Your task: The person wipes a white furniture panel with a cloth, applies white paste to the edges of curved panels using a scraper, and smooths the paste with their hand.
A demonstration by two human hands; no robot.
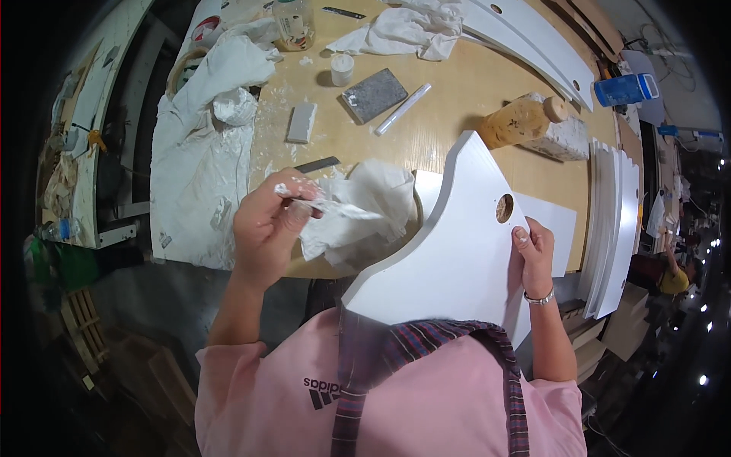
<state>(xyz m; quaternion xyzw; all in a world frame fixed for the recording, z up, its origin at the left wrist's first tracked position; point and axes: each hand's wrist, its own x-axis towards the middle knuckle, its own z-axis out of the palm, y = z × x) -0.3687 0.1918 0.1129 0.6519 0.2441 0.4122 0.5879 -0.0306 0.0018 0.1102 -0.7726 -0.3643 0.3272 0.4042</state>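
My left hand [270, 225] is closed on a small putty knife [335, 207] whose blade, smeared with white filler, lies against a crumpled white rag [373, 206] on the wooden bench. My right hand [534, 255] rests on the right edge of a curved white panel [445, 259] with a round hole [504, 208]. The panel leans from my chest up over the bench. A metal bracelet is on my right wrist.
The wooden bench [449, 99] carries a grey sanding block [374, 94], a white block [301, 123], a white tube [403, 109], a small jar [342, 69], rags and a brown bottle [524, 118]. White sheeting [199, 167] drapes the left side. Stacked white panels [613, 228] stand at the right.
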